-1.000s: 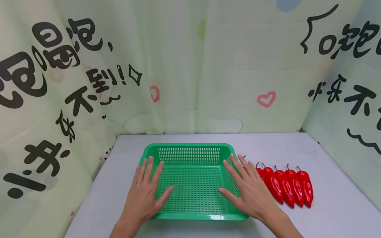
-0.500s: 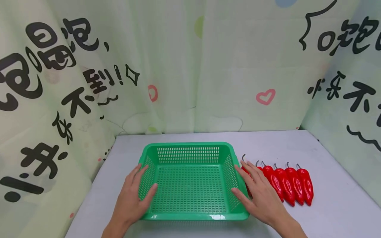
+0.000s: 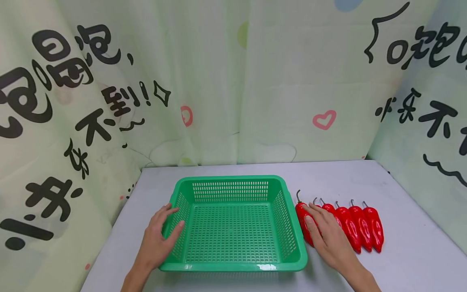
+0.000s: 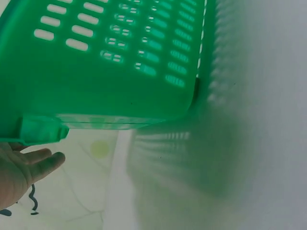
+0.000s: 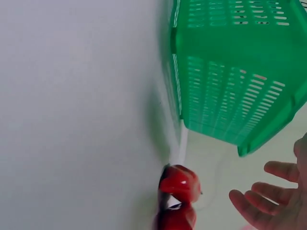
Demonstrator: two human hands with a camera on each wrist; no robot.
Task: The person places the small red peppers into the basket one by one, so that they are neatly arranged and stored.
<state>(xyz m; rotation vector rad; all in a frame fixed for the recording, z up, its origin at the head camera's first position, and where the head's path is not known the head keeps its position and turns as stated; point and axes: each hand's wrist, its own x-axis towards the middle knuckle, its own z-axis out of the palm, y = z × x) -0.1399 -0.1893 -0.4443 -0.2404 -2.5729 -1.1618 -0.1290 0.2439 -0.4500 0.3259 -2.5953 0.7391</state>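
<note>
A green perforated plastic basket (image 3: 233,266) sits on the table with bare mesh inside. At its left rim is my left hand (image 3: 155,241), thumb over the edge and fingers loosely extended. In the left wrist view, the left hand's fingers (image 4: 45,165) show just below the basket's rim, gripping nothing; contact with the rim cannot be told. To the basket's right, my right hand (image 3: 330,239) hovers over shiny red chili peppers (image 3: 373,229), partly hiding several. Its fingers (image 5: 244,203) are spread and hold nothing in the right wrist view. The leftmost pepper (image 3: 302,215) lies beside the basket.
A white table (image 3: 412,243) bears everything. Behind and at both sides hangs a pale green curtain (image 3: 277,81) with black lettering and pink hearts.
Both hands have moved apart from above the basket: the left toward its left rim, the right over the peppers. The leftmost pepper has come into view. The basket appears unmoved.
</note>
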